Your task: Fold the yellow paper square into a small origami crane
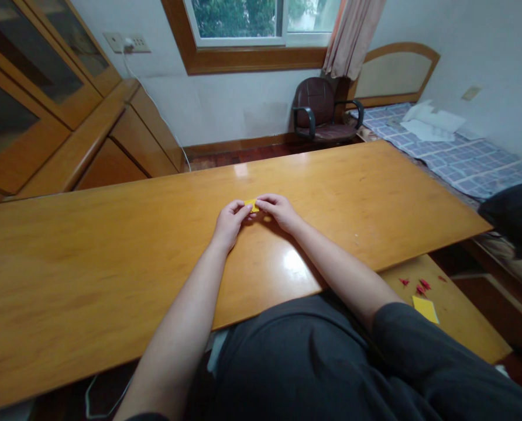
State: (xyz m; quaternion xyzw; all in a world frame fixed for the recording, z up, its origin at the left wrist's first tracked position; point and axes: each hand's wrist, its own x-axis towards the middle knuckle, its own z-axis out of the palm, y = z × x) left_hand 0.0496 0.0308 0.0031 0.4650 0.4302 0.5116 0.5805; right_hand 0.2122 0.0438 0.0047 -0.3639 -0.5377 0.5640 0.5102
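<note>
A small piece of yellow paper [253, 204] is held between my two hands, just over the wooden table [112, 251]. My left hand [231, 222] pinches its left side with thumb and fingers. On the right side, the thumb and fingers of my right hand [279, 209] are closed on the same paper. Both forearms reach forward over the near edge of the table. The paper looks folded, though its folds are too small to make out, and the fingers cover part of it.
To my lower right, a lower wooden board [463, 327] carries a yellow paper stack [425, 309] and several small red pieces [421, 287]. A brown armchair [316, 108] stands beyond the table. At right are a bed [458, 152] and a black bag [515, 219]; cabinets [68, 134] stand left.
</note>
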